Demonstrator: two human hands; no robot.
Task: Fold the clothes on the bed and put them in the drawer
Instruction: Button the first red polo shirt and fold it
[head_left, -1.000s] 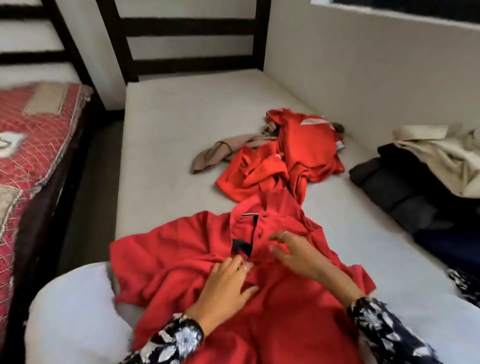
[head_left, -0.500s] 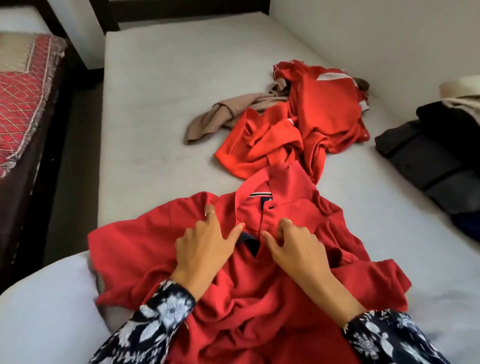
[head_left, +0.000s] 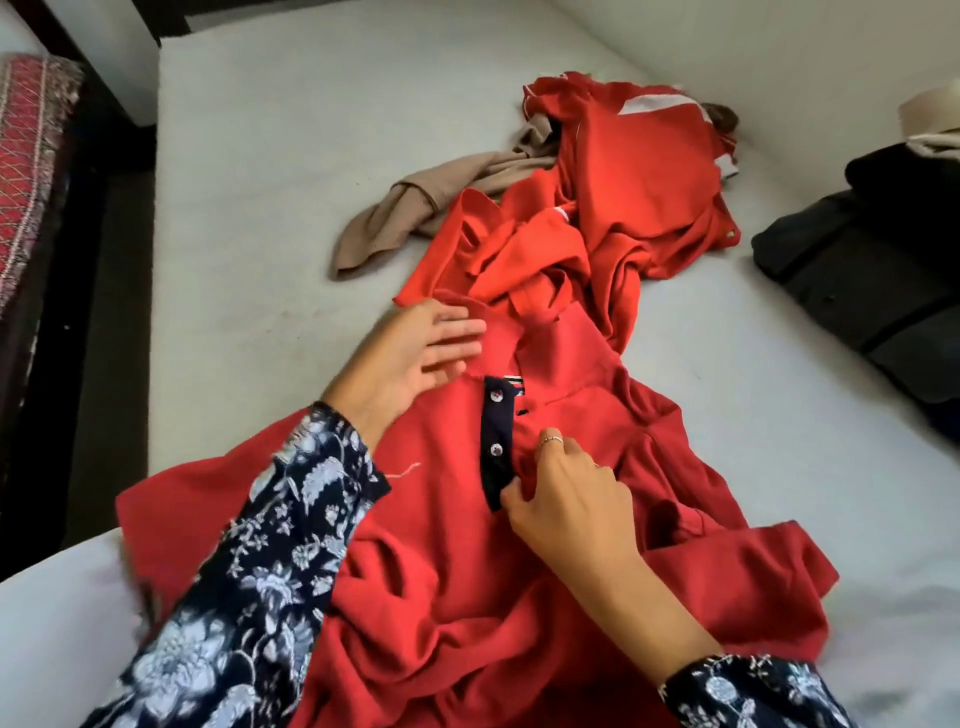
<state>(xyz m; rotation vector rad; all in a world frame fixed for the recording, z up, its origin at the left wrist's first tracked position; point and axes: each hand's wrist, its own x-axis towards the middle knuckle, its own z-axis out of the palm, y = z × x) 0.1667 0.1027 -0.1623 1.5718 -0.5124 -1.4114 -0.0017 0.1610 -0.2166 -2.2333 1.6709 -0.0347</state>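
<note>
I see a red polo shirt (head_left: 467, 571) spread front-up and rumpled on the near part of the bed (head_left: 291, 156), collar toward the far end, its dark placket with two pale buttons closed. Just beyond its collar lies a heap of crumpled red garments (head_left: 597, 208), touching the shirt. A tan garment (head_left: 415, 208) lies bunched at the left of that heap, partly tucked beneath it. At the right edge sits a stack of dark clothes (head_left: 857, 270) with a cream piece on top.
</note>
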